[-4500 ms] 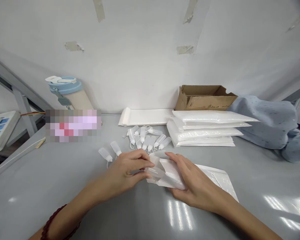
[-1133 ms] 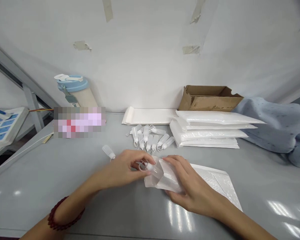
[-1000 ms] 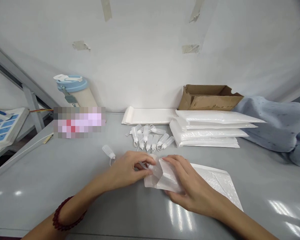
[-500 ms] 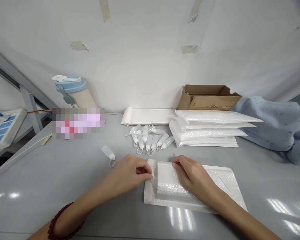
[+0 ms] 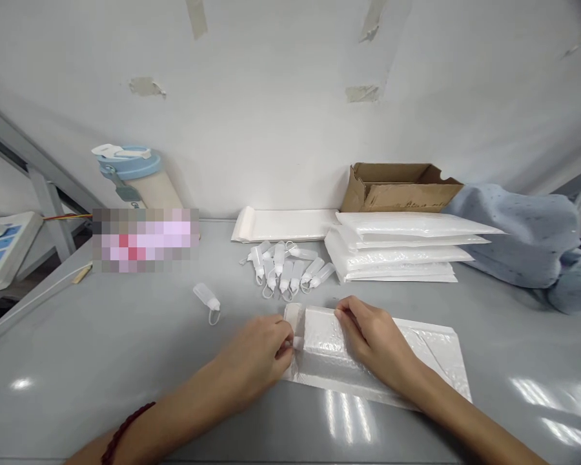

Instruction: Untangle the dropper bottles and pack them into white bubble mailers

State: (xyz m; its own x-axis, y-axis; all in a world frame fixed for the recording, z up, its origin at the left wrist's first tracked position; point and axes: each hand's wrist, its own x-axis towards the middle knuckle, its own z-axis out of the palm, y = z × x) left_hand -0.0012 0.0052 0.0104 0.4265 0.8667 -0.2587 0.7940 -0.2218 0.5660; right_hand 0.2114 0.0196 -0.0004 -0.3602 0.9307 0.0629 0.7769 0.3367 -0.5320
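A white bubble mailer (image 5: 416, 352) lies flat on the grey table (image 5: 101, 342) in front of me. My left hand (image 5: 261, 352) pinches a thin strip at the mailer's left flap edge (image 5: 293, 320). My right hand (image 5: 370, 332) rests on top of the mailer near the flap, fingers curled and pressing it down. One small translucent dropper bottle (image 5: 206, 299) lies alone left of the hands. A cluster of several such bottles (image 5: 283, 271) lies just behind the mailer.
A stack of white mailers (image 5: 397, 255) and a flat white pack (image 5: 283, 226) sit at the back. Behind them stand a cardboard box (image 5: 397, 187), a blue-lidded cup (image 5: 130, 177) at left and blue-grey cloth (image 5: 518, 232) at right. A blue-keyed device (image 5: 0, 248) is far left.
The mailer's mouth was held open and a small bottle went in with my left hand. The mailer now lies flat, and my left hand has moved down the flap edge, pinching the strip.
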